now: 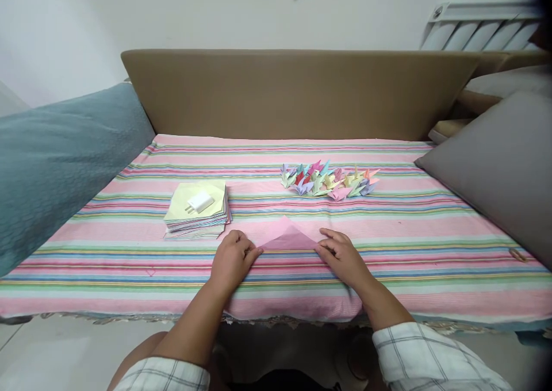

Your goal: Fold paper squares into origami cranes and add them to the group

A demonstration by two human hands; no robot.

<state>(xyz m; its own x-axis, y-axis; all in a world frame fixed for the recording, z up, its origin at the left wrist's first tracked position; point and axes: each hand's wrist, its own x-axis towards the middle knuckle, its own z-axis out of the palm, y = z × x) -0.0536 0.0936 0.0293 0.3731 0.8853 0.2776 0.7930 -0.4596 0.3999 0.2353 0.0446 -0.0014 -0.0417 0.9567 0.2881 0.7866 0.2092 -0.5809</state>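
Observation:
A sheet of pink origami paper [285,236], folded to a triangle with its peak pointing away from me, lies on the striped cloth [129,247]. My left hand [235,259] pinches the paper's left corner between thumb and fingers. At the opposite corner, my right hand [340,256] grips the paper with thumb and curled fingers, its index finger stretched out above. Beyond the paper, to the right, several folded paper cranes [328,181] in many colours sit in a cluster. Left of my left hand stands a stack of square paper [198,210].
A white charger plug [200,201] rests on the paper stack. A blue-green cushion [64,167] leans at the left, a grey pillow [495,167] at the right. The brown backrest [280,95] closes off the far side. A small brown loop [517,255] lies near the grey pillow.

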